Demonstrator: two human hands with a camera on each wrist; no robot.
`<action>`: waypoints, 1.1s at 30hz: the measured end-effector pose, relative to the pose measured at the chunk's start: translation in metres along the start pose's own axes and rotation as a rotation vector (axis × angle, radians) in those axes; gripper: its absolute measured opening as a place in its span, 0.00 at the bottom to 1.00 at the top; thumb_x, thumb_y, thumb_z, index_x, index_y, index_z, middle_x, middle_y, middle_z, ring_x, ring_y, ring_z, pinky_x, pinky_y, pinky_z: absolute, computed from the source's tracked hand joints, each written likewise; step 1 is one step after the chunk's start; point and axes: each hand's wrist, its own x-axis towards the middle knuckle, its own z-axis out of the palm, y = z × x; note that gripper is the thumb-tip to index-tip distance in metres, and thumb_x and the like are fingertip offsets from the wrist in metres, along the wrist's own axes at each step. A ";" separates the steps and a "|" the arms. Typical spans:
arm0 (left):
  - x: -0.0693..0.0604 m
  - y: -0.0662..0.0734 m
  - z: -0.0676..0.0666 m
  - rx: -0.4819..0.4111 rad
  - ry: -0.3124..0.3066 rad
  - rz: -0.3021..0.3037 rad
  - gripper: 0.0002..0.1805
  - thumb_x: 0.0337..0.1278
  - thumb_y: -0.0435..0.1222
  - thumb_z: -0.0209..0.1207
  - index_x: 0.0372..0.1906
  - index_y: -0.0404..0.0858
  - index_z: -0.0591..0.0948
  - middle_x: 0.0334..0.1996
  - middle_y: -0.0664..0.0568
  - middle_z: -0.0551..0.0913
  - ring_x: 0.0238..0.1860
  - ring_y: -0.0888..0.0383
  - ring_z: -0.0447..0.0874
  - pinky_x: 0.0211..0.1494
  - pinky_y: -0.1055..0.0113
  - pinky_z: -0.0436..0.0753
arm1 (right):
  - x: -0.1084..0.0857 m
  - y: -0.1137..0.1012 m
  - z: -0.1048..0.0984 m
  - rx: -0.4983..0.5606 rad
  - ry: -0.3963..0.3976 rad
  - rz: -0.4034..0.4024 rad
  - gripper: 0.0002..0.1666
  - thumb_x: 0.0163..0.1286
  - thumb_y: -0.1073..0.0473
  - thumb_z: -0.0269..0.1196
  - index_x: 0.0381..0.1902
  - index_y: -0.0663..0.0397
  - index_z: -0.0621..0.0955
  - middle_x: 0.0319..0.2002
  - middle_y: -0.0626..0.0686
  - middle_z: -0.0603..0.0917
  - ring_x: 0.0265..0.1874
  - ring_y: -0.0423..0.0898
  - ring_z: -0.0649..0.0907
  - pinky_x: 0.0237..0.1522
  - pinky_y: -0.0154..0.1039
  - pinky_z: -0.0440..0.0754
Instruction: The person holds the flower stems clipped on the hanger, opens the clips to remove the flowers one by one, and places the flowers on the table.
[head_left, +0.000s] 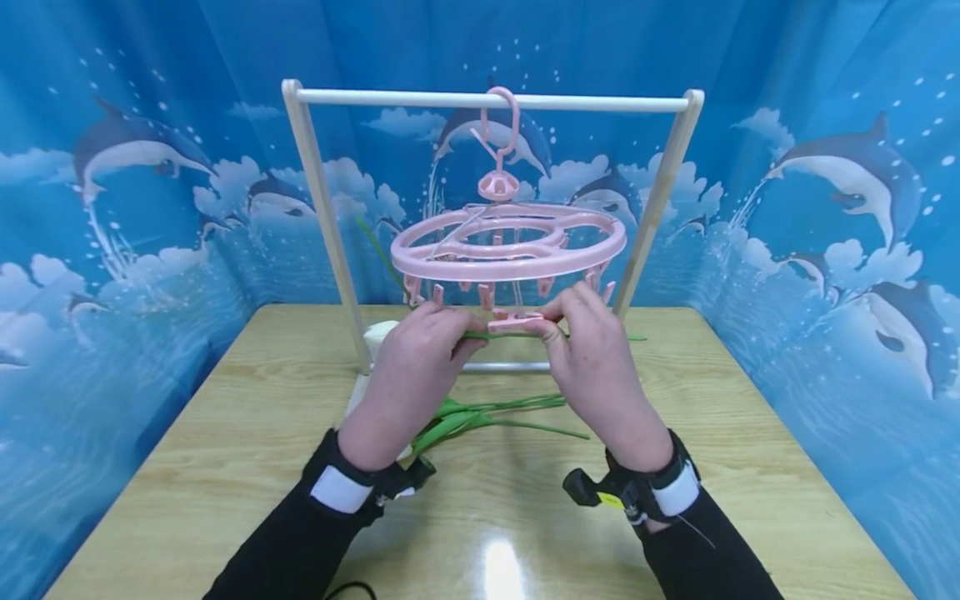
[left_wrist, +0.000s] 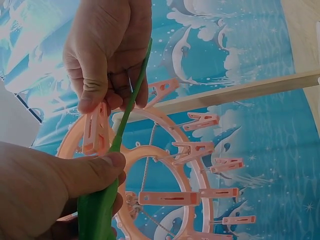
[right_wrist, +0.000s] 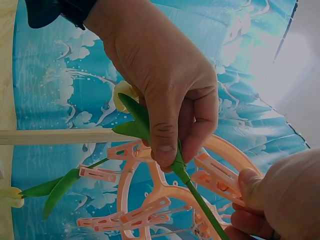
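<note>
My left hand (head_left: 423, 367) pinches an artificial tulip by the base of its leaves (right_wrist: 137, 117). The tulip's pale yellow bloom (right_wrist: 125, 96) is partly hidden behind that hand in the right wrist view. Its green stem (left_wrist: 129, 112) runs across to my right hand (head_left: 592, 358). Thumb and fingers of the right hand squeeze the end of a pink clothespin (left_wrist: 95, 132) on the round hanger (head_left: 502, 271). The clothespin lies alongside the stem; whether it clasps it, I cannot tell. Another tulip (right_wrist: 60, 187) hangs from a clothespin on the hanger's left side.
A rack with a white top bar (head_left: 420, 100) holds the hanger by its hook (head_left: 513, 117). Several more clothespins (left_wrist: 170, 198) dangle from the ring. More green stems and leaves (head_left: 480, 417) lie on the wooden table (head_left: 247, 500). A blue dolphin curtain (head_left: 112, 225) surrounds it.
</note>
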 end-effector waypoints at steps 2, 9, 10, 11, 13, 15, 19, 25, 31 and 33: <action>0.000 0.000 0.000 0.000 -0.003 0.002 0.09 0.63 0.36 0.77 0.45 0.43 0.90 0.41 0.55 0.95 0.44 0.55 0.91 0.67 0.59 0.90 | 0.000 0.000 0.000 0.008 -0.014 0.019 0.14 0.74 0.58 0.71 0.43 0.66 0.82 0.38 0.60 0.82 0.36 0.56 0.83 0.44 0.50 0.86; 0.000 0.000 -0.001 0.015 -0.010 -0.002 0.10 0.62 0.36 0.77 0.47 0.44 0.90 0.42 0.55 0.95 0.47 0.55 0.92 0.65 0.59 0.91 | 0.001 0.000 0.002 0.033 -0.095 0.062 0.22 0.74 0.54 0.73 0.55 0.64 0.84 0.51 0.61 0.85 0.53 0.59 0.86 0.63 0.58 0.87; -0.001 0.000 -0.001 0.014 -0.013 -0.005 0.10 0.62 0.36 0.78 0.47 0.43 0.91 0.42 0.54 0.95 0.47 0.55 0.91 0.64 0.59 0.91 | 0.000 0.000 0.002 0.036 -0.098 0.055 0.23 0.74 0.53 0.73 0.56 0.64 0.84 0.52 0.61 0.85 0.54 0.59 0.86 0.67 0.59 0.86; -0.002 0.001 0.000 0.015 -0.017 -0.007 0.10 0.62 0.36 0.78 0.46 0.43 0.91 0.42 0.54 0.95 0.47 0.54 0.91 0.63 0.59 0.91 | 0.000 0.000 0.002 0.041 -0.098 0.049 0.24 0.73 0.53 0.74 0.57 0.64 0.84 0.53 0.61 0.85 0.56 0.59 0.86 0.69 0.60 0.85; -0.003 0.002 0.000 0.012 -0.025 -0.008 0.10 0.62 0.36 0.77 0.46 0.43 0.91 0.41 0.55 0.95 0.47 0.55 0.91 0.59 0.60 0.93 | -0.002 0.001 0.003 0.043 -0.094 0.039 0.26 0.72 0.52 0.76 0.59 0.65 0.84 0.55 0.61 0.85 0.58 0.59 0.85 0.70 0.60 0.84; -0.005 0.002 0.001 0.012 -0.033 -0.008 0.09 0.63 0.37 0.77 0.46 0.43 0.91 0.40 0.55 0.95 0.46 0.55 0.92 0.57 0.61 0.93 | -0.005 0.001 0.003 0.030 -0.088 0.035 0.29 0.70 0.52 0.78 0.60 0.66 0.84 0.57 0.62 0.85 0.59 0.60 0.85 0.68 0.60 0.86; -0.005 0.002 0.001 0.026 -0.041 -0.012 0.09 0.63 0.36 0.77 0.45 0.44 0.91 0.40 0.56 0.95 0.46 0.55 0.91 0.55 0.62 0.93 | -0.006 0.001 0.002 -0.039 -0.071 0.013 0.30 0.66 0.53 0.81 0.59 0.65 0.85 0.55 0.61 0.86 0.56 0.60 0.85 0.60 0.56 0.87; -0.003 -0.001 -0.002 0.050 -0.065 -0.045 0.09 0.62 0.35 0.78 0.45 0.45 0.90 0.40 0.55 0.95 0.45 0.54 0.91 0.52 0.61 0.93 | -0.003 -0.001 0.000 -0.170 -0.034 -0.062 0.19 0.63 0.57 0.84 0.48 0.58 0.91 0.49 0.58 0.90 0.48 0.59 0.84 0.51 0.51 0.84; 0.001 -0.003 -0.003 0.057 -0.105 -0.059 0.09 0.61 0.35 0.79 0.42 0.45 0.89 0.38 0.56 0.94 0.42 0.55 0.90 0.47 0.62 0.91 | 0.000 -0.001 0.000 -0.199 -0.096 -0.063 0.10 0.65 0.62 0.81 0.43 0.54 0.93 0.44 0.53 0.92 0.45 0.55 0.88 0.51 0.50 0.91; 0.002 -0.004 -0.003 0.066 -0.115 -0.057 0.10 0.61 0.35 0.79 0.42 0.45 0.88 0.38 0.57 0.94 0.41 0.55 0.90 0.47 0.62 0.91 | 0.000 0.000 0.001 -0.198 -0.134 -0.044 0.08 0.68 0.63 0.79 0.44 0.53 0.93 0.43 0.53 0.92 0.44 0.55 0.88 0.50 0.50 0.92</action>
